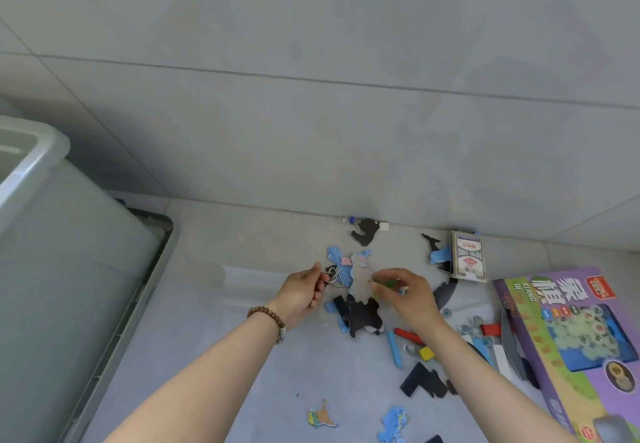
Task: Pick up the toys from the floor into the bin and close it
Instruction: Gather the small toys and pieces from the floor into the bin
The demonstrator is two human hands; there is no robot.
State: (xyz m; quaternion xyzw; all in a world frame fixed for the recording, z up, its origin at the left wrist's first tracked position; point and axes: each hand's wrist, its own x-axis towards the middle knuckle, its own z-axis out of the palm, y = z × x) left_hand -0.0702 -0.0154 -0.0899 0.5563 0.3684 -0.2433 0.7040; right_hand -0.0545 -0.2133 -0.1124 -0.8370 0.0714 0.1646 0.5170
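Toys lie scattered on the grey floor against the wall. My left hand [303, 292] pinches a metal wire puzzle [334, 278] just above the floor. My right hand [405, 293] holds flat puzzle pieces [362, 278] and something green in its curled fingers. Black and blue puzzle pieces [362, 316] lie under both hands. A deck of playing cards [467, 256] stands near the wall. Coloured wooden blocks [408, 337] and glass marbles [469, 327] lie to the right. The pale translucent bin [41, 179] stands open at the far left.
The bin's grey lid [131, 307] leans or lies beside the bin. A purple chess game box [575, 342] lies at the right edge. Two more puzzle pieces [322, 416] lie near the bottom. A tiled wall rises right behind the toys.
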